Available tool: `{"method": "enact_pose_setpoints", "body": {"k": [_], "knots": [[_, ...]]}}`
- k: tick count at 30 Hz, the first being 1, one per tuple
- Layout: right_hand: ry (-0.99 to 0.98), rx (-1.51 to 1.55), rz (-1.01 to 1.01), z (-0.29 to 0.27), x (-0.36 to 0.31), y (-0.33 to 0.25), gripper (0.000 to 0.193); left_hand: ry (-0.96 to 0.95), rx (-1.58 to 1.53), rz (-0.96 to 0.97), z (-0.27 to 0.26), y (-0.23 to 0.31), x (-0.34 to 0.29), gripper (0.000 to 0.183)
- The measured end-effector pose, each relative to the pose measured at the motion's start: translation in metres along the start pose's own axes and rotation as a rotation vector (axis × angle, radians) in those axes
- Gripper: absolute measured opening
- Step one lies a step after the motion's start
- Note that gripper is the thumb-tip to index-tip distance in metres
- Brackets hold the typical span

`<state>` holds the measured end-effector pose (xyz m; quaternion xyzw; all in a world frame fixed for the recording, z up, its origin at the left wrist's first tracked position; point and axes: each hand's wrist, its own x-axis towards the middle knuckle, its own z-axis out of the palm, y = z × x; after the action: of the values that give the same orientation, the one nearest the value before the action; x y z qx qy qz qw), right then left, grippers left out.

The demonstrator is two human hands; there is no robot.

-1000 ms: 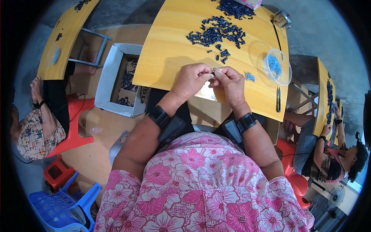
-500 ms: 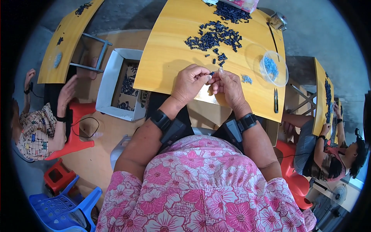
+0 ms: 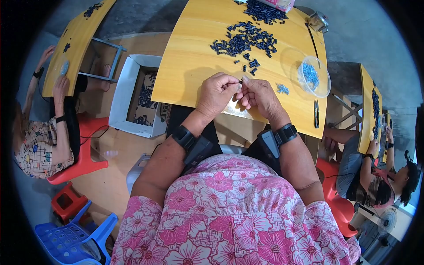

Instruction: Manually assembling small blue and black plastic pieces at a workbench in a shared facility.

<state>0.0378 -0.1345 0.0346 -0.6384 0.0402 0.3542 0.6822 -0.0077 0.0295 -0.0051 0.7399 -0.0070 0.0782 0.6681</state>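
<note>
Just above the table's near edge, my left hand pinches a small black plastic part between thumb and forefinger. My right hand meets it there, thumb and forefinger closed at the part's end; whatever they hold is hidden. Beyond my hands lies a loose pile of small black tubular parts, with a few strays toward me. To the right of my right hand is a little heap of clear blue pieces. A clear plastic bowl beside it holds more blue pieces.
Thread snips lie at the table's right edge, with a thin black stick and a metal tin farther back. Another black pile sits at the far end. A white carton stands left of the table. People work at both sides.
My right fingertips have moved left, closing up against the black part; my left hand has barely moved. The person at left has reached toward their own table.
</note>
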Motion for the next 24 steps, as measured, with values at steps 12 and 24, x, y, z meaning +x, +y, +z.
{"method": "enact_pose_setpoints", "body": {"k": [12, 24], "knots": [[-0.065, 0.054, -0.066, -0.008, 0.002, 0.008, 0.028, 0.017, 0.108, 0.071, -0.001, 0.002, 0.0, 0.01], [-0.003, 0.017, -0.262, -0.005, -0.011, 0.032, 0.024, -0.134, 0.215, 0.118, -0.004, 0.006, -0.007, 0.028]]}}
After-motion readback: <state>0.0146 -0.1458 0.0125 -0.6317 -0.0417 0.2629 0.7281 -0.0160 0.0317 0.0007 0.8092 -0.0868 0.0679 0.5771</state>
